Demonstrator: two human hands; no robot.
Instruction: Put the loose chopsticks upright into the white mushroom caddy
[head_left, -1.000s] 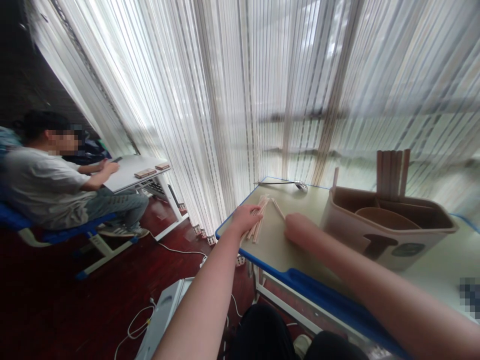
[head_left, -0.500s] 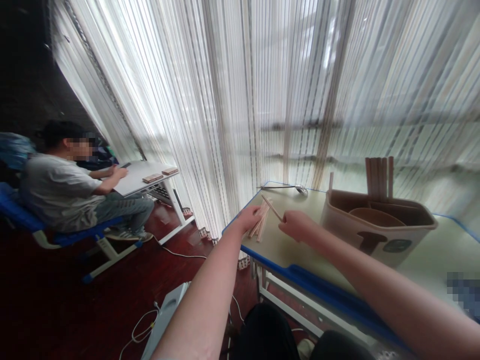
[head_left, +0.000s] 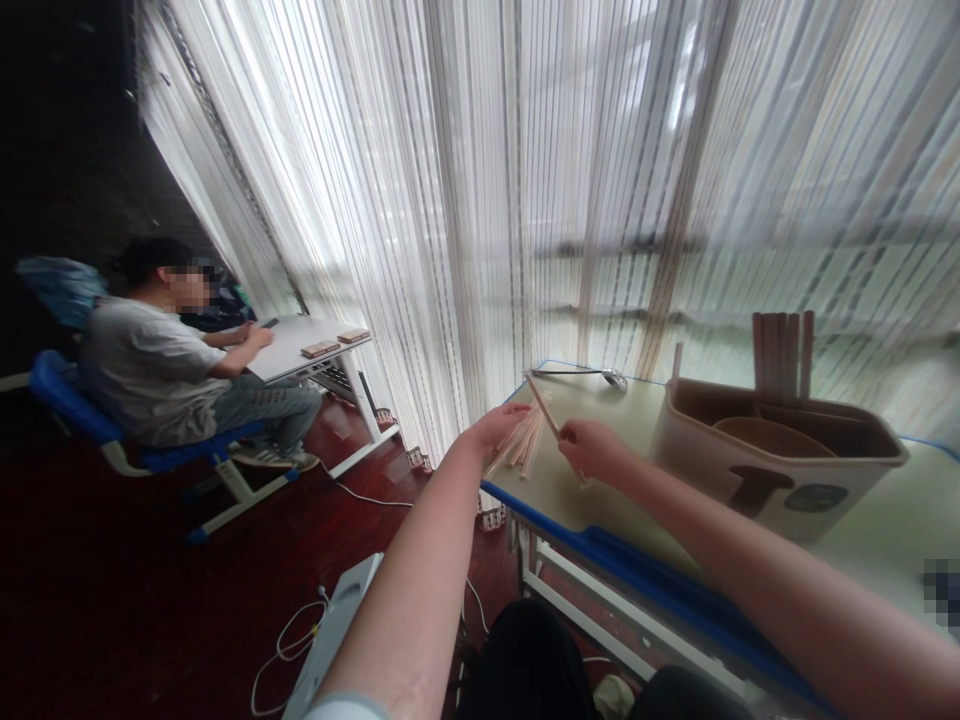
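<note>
Right hand (head_left: pixel 589 447) pinches a slanted chopstick (head_left: pixel 542 404); left hand (head_left: pixel 496 428), its grip unclear, touches the chopstick pile (head_left: pixel 533 443), best steadied lightly against rolling.

Daylight filtered through sheer curtain (head_left: pixel 480 220), bright white patches washed out. Left side sunk in near-black; floor (head_left: pixel 187 620) dimly lit. Soft sheen spread over tabletop (head_left: pixel 637 400). Right edge stretched and smeared, forearm there softened by blur. Face and right-edge patch pixelated.
</note>
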